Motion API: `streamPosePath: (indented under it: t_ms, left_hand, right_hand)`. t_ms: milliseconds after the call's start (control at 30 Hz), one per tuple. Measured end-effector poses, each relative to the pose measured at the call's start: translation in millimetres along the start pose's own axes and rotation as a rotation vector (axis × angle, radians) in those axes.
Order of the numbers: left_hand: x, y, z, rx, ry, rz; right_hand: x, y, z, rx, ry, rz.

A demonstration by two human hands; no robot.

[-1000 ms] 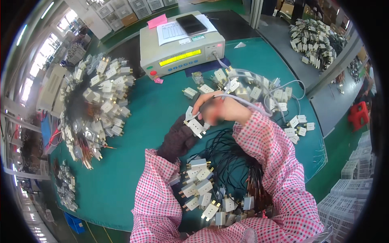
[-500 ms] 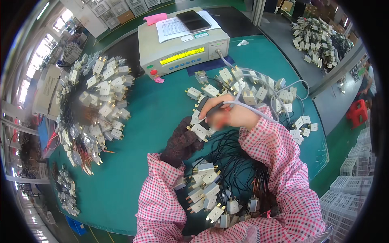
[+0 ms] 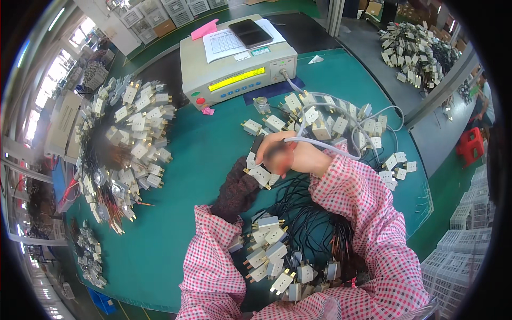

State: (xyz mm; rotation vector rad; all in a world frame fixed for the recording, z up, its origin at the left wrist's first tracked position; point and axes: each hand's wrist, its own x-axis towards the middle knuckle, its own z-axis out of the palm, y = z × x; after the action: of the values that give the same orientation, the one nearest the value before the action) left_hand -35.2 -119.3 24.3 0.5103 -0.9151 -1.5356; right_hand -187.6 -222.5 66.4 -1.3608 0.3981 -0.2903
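My left hand (image 3: 238,182), in a dark knitted glove, is closed around a white plug (image 3: 260,175) with brass pins. My right hand (image 3: 303,158), bare, curls just above and beside it, gripping a black-handled test probe (image 3: 257,143) whose grey cable (image 3: 324,145) runs over the hand. The probe's end is close to the plug; whether they touch is hidden by fingers and blur. Beneath both hands lies a bunch of white plugs (image 3: 274,250) with black leads (image 3: 304,205).
A bench tester (image 3: 240,80) with a lit yellow display stands at the back, carrying papers and a phone (image 3: 250,33). A large plug heap (image 3: 140,124) sits on the left of the green mat (image 3: 197,154). More plugs (image 3: 321,129) lie behind my right hand, among looped cables.
Both hands have shifted slightly left with the plug and probe. My right hand has turned and dropped a little closer over the plug. The whole view has tilted slightly.
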Motion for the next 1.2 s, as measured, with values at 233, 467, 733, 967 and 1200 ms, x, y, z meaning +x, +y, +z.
streamPosePath:
  t_ms: [233,467,733,967,1200]
  left_hand:
    - [-7,42,57,-0.020,-0.292,-0.338]
    - [6,29,29,0.893,0.444,-0.252]
    - [-8,-5,1,0.771,0.419,-0.097]
    - [-10,-33,1,0.013,0.364,0.063]
    - [-20,-26,-16,-0.262,0.280,-0.057]
  right_hand:
    - [7,11,-36,0.442,0.163,-0.374]
    - [19,16,-37,0.216,0.276,-0.356]
    - [-1,-6,-28,-0.098,0.240,-0.064]
    - [2,5,-34,-0.015,0.124,-0.230]
    - [-1,-3,-33,-0.010,0.010,-0.103]
